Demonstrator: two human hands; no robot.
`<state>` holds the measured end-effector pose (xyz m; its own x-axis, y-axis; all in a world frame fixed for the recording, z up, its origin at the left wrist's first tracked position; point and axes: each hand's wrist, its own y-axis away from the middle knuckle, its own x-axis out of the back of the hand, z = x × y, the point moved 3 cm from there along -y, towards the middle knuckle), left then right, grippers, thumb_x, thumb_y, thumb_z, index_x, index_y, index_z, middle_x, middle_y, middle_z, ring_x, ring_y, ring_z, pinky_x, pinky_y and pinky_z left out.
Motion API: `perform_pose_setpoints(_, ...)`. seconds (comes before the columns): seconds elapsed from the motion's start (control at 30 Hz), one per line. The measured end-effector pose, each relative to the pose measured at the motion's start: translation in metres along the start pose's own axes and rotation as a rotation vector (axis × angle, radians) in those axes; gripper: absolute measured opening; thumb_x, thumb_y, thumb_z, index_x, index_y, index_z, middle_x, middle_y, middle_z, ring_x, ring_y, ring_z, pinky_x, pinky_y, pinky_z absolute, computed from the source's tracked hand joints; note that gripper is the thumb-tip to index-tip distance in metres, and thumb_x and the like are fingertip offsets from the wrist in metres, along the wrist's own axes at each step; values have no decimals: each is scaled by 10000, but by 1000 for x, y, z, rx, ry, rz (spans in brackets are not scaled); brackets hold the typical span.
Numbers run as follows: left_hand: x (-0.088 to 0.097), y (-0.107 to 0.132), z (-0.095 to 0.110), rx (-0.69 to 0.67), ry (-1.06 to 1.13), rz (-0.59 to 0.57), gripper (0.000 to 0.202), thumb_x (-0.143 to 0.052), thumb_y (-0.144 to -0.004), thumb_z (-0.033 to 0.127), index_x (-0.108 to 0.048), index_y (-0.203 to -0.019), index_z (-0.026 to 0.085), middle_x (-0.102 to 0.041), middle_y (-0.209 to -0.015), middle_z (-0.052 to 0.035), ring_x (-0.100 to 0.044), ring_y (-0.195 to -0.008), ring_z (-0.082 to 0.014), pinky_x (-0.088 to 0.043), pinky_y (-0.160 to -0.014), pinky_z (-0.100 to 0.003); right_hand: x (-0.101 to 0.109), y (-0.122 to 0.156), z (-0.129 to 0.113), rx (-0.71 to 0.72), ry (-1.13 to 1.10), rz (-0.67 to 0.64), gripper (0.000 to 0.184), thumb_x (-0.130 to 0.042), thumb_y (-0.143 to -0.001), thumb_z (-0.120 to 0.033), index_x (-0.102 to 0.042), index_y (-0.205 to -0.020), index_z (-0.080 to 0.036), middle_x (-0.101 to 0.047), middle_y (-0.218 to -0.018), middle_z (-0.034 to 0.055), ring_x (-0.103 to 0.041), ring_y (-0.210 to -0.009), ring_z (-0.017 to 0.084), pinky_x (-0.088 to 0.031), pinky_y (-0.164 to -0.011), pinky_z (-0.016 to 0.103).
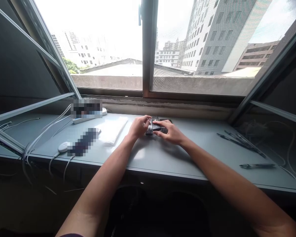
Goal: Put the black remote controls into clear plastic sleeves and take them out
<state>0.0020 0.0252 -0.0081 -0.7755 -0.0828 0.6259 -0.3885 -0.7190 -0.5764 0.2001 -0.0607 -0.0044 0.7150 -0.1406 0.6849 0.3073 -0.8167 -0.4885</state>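
Note:
Several black remote controls lie side by side near the back of the desk, between my two hands. My left hand [138, 127] has its fingers curled against the leftmost remote control [149, 131], which looks glossy or wrapped in clear plastic. With thumb and fingertips, my right hand [172, 132] grips the middle remote control [156, 127]. Under the right fingers, a third remote control [164, 130] shows small keys; the hand covers part of it. A dark edge of another flat item [169, 120] shows behind the right hand.
A white sheet or packet [112, 130] lies left of my left arm. Further left are a blurred-out phone-like item [85, 143], a white round charger [62, 147], a power strip [104, 111] and loose cables. Several pens [258, 166] lie at the right. Metal frames flank the desk [202, 154].

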Motion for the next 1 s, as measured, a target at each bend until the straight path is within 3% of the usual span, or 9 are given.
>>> perform_pose_setpoints(0.1,-1,0,0,0,5,1,262,-576,-1042,239,-806,-1165,218,-839,-952,-38,-777,-864,-202,-568,-851,-289,-1,0,3,-2,27,13,458,-780,-988,-411,-751,-1424,-275,-781,-1234,107,-631,-1326,337,-528,-1146,506)
perform_pose_setpoints(0.27,-1,0,0,-9,30,4,257,-574,-1041,242,-804,-1155,221,-829,-895,-19,-772,-831,-196,-559,-827,-285,-3,0,9,-24,73,52,479,-813,-966,-426,-770,-1406,-242,-780,-1163,122,-624,-1270,341,-537,-1110,500)
perform_pose_setpoints(0.47,-1,0,1,-5,21,-6,260,-575,-1039,238,-808,-1153,224,-830,-902,-19,-772,-831,-195,-562,-846,-287,-8,0,14,34,133,-12,498,-821,-958,-429,-772,-1416,-240,-789,-996,105,-585,-1212,364,-513,-1108,543)
perform_pose_setpoints(0.63,-2,1,0,-3,10,-10,267,-573,-1041,240,-811,-1158,224,-827,-892,-21,-771,-819,-195,-563,-848,-287,-9,0,16,92,234,-42,500,-872,-913,-471,-813,-1370,-278,-771,-1057,121,-542,-1227,388,-475,-1135,576)
perform_pose_setpoints(1.0,-2,1,0,0,14,-12,260,-574,-1041,243,-807,-1156,230,-828,-891,-15,-771,-815,-188,-558,-840,-274,-8,2,26,66,309,-64,497,-878,-899,-520,-829,-1349,-316,-697,-1217,142,-580,-1270,385,-475,-1179,594)
